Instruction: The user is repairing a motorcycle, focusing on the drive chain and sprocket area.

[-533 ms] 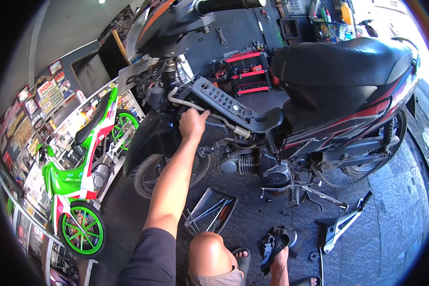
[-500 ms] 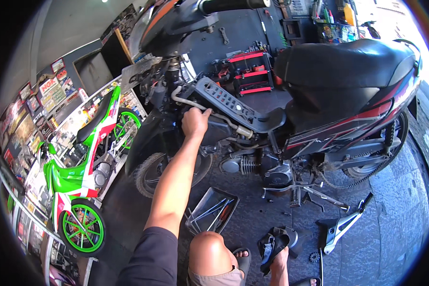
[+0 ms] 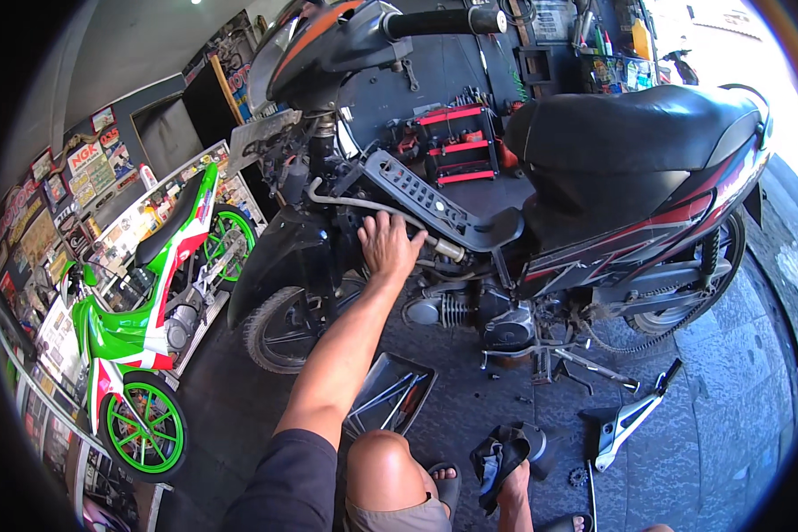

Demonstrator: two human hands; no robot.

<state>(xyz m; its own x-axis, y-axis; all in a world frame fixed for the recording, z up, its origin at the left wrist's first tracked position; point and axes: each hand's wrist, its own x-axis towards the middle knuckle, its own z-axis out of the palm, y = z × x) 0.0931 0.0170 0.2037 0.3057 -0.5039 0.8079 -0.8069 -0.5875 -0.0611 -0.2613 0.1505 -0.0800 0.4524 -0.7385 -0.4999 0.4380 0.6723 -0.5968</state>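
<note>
A black motorcycle with red trim (image 3: 621,217) stands side-on before me, its front frame uncovered. My left hand (image 3: 388,246) reaches to the frame, fingers spread, against the parts just under a thin grey hose (image 3: 350,201). That hose runs from a bent end near the steering column to a pale cylindrical fitting (image 3: 446,249). What the fingertips touch is partly hidden. Low in front, my right hand (image 3: 512,486) is closed on a dark cloth (image 3: 498,457). Beside the cloth lies a round dark part (image 3: 534,439).
A black tray (image 3: 408,368) with long tools lies below the engine (image 3: 505,324). On the floor to the right are a silver bracket (image 3: 634,426) and a small sprocket (image 3: 578,477). A green motorcycle (image 3: 142,324) stands left; a red tool cart (image 3: 459,142) stands behind.
My left hand has gone from closed at the hose to spread fingers, slightly further right along the frame. The hose's bent end sits a little lower. My right hand still holds the cloth.
</note>
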